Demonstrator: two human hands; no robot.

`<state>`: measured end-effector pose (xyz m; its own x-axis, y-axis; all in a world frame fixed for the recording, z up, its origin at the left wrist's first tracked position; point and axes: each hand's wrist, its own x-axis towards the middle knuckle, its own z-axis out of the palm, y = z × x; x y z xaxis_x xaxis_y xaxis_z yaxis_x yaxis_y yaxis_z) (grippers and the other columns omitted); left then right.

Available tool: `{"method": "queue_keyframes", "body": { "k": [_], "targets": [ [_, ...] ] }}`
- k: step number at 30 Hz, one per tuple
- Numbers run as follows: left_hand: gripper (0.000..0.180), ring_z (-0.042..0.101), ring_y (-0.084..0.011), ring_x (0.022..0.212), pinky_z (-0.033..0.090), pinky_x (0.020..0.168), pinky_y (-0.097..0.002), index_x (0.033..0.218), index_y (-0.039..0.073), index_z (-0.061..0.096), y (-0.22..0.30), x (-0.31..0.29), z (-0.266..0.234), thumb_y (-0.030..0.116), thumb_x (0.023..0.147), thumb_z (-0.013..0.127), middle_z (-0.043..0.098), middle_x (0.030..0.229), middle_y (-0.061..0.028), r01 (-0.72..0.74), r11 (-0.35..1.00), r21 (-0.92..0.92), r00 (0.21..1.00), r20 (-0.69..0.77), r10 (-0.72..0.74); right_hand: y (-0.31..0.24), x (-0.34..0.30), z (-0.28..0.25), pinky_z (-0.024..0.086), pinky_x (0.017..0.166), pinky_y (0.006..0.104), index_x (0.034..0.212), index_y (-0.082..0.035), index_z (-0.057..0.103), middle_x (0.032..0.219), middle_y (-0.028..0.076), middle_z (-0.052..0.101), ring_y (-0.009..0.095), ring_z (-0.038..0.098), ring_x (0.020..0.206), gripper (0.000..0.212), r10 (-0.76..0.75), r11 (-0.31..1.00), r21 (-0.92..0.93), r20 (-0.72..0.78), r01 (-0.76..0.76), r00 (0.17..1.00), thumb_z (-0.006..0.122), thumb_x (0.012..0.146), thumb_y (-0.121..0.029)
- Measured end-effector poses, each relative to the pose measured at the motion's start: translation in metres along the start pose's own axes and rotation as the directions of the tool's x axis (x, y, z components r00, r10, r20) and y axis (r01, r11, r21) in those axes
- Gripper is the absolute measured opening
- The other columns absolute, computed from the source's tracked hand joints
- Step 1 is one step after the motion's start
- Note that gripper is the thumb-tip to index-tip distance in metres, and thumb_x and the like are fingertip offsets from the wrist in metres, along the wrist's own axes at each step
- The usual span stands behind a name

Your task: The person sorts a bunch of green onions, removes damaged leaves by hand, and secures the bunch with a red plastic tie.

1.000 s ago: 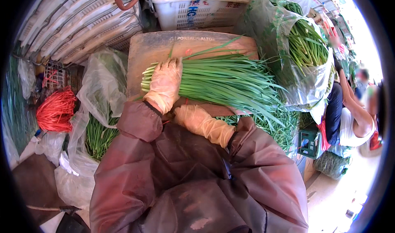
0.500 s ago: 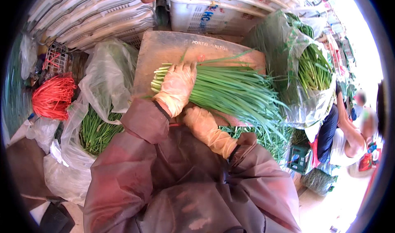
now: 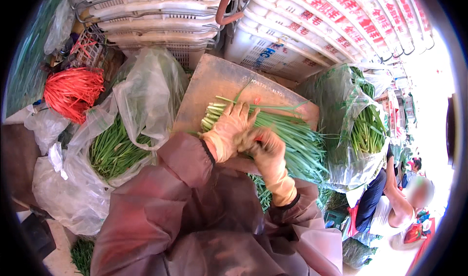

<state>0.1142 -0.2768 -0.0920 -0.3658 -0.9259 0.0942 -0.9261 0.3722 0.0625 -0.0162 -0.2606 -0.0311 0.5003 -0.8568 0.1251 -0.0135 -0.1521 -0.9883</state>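
A bunch of long green garlic chives [image 3: 297, 142] lies across a worn brown board [image 3: 202, 86], pale cut ends to the left. My left hand [image 3: 229, 131], in a tan glove, wraps over the bunch near those ends and holds it. Close beside it, over the stalks, is my right hand [image 3: 270, 154], gloved too, with its fingers curled together. A small reddish bit shows at those fingers, but motion blur hides what it is.
Clear bags of greens stand at left [image 3: 117, 149] and right [image 3: 368, 130]. Beyond the left bag hangs a bundle of red strips [image 3: 73, 93]. Stacked white crates [image 3: 312, 27] rise behind the board. A person [image 3: 390, 208] sits at far right.
My right hand has come up from the board's near edge to the stalks beside my left hand, which keeps its hold. The whole view has shifted and tilted.
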Motion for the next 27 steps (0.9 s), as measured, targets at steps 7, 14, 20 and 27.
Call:
{"method": "queue_keyframes", "body": {
  "k": [7,14,20,27],
  "targets": [
    [0.073,0.038,-0.0361,0.129,0.022,0.111,-0.048,0.139,0.006,0.04,-0.006,-0.006,-0.029,0.042,0.079,0.062,0.043,0.136,-0.0215,-0.057,0.943,-0.329,0.996,-0.077,0.034,0.032,0.068,-0.04,0.048,0.055,0.0246,0.082,0.001,0.06,0.074,0.008,0.067,0.012,0.06,0.059,0.005,0.276,0.957,0.003,-0.305,-0.289,0.912,0.065,0.083,0.001],
    [0.02,0.051,-0.0253,0.12,0.028,0.109,-0.0461,0.094,0.01,0.071,0.021,0.001,-0.019,0.017,0.076,0.066,0.065,0.109,-0.0046,0.172,0.809,-0.562,0.906,-0.232,-0.353,0.014,0.073,-0.037,0.047,0.052,0.0222,0.087,-0.001,0.062,0.074,0.006,0.066,0.009,0.057,0.056,0.006,0.234,0.972,0.023,-0.224,-0.235,0.946,0.065,0.087,-0.005],
    [0.012,0.059,-0.0259,0.112,0.032,0.105,-0.0449,0.089,0.009,0.071,0.027,0.002,-0.002,0.01,0.079,0.064,0.069,0.092,-0.0053,0.135,0.669,-0.731,0.745,-0.37,-0.555,0.04,0.119,-0.045,0.051,0.062,0.0278,0.099,-0.002,0.065,0.085,0.008,0.069,0.018,0.062,0.067,0.013,0.071,0.984,-0.152,-0.147,-0.093,0.987,0.057,0.092,-0.01],
    [0.013,0.055,-0.0267,0.113,0.036,0.1,-0.0449,0.091,0.006,0.064,0.023,-0.003,0.014,0.008,0.08,0.059,0.064,0.111,-0.0093,0.165,0.665,-0.728,0.783,-0.313,-0.537,0.078,0.079,-0.055,0.051,0.075,0.0457,0.109,-0.013,0.062,0.091,0.02,0.066,0.04,0.063,0.088,0.022,0.211,0.344,-0.938,0.124,0.045,0.969,0.054,0.09,-0.02]
  ]
}}
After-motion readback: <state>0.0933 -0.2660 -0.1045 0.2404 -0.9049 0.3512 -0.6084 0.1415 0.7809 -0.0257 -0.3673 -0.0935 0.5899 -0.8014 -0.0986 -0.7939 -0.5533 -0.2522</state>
